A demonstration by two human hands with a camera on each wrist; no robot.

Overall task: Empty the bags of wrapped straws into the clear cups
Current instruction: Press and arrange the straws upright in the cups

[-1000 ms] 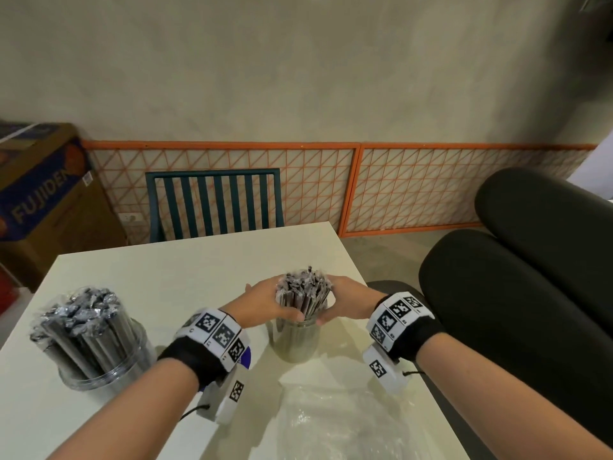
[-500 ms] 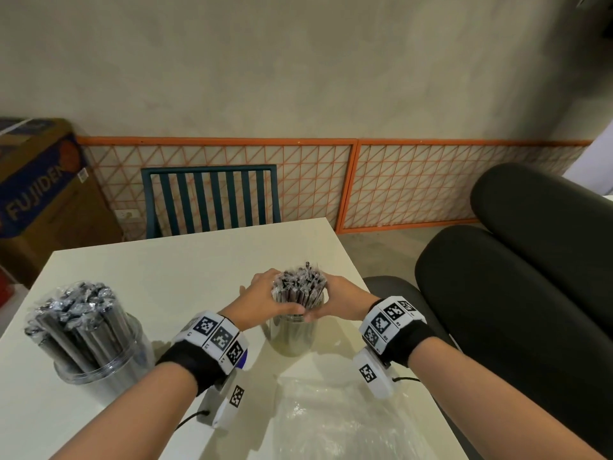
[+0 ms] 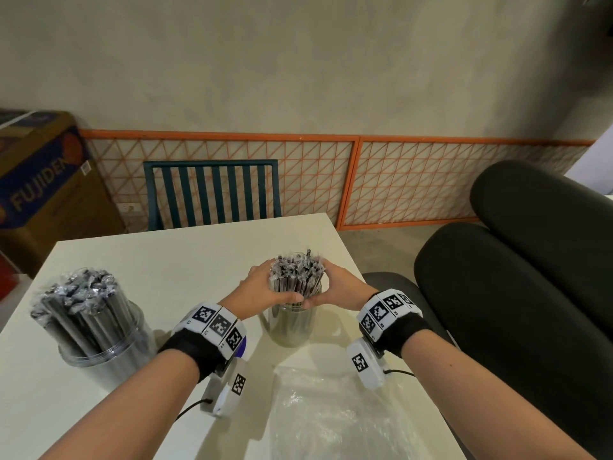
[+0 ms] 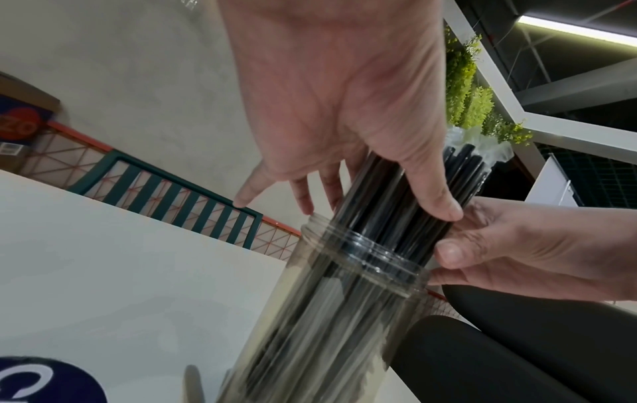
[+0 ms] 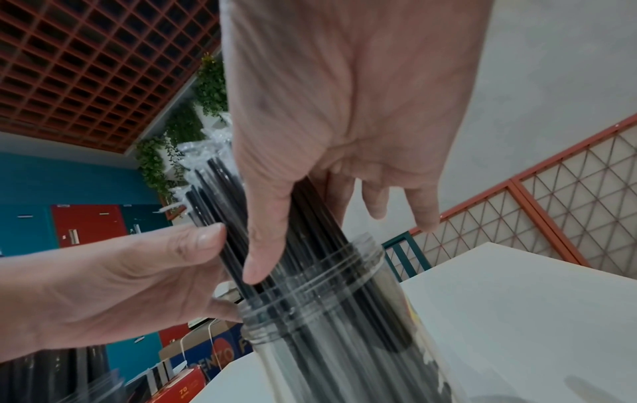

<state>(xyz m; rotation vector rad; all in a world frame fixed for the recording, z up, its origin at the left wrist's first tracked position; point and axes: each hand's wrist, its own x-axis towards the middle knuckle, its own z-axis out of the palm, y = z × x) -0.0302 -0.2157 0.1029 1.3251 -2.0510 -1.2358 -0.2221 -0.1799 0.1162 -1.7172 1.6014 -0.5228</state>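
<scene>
A clear cup stands mid-table with a bundle of wrapped black straws upright in it, sticking well above the rim. My left hand wraps the bundle from the left, thumb across its front. My right hand wraps it from the right, and the two thumbs nearly meet just above the rim. The left wrist view shows my left thumb lying on the straws above the cup. A second, wider clear cup at the left is packed with wrapped straws.
An empty clear plastic bag lies crumpled on the table's near edge between my forearms. A green slatted chair stands behind the table. A dark padded seat is close on the right, a cardboard box at far left.
Both hands have stayed round the bundle and closed in a little, the thumbs now nearly touching. The straws stand straighter in the cup than a second ago.
</scene>
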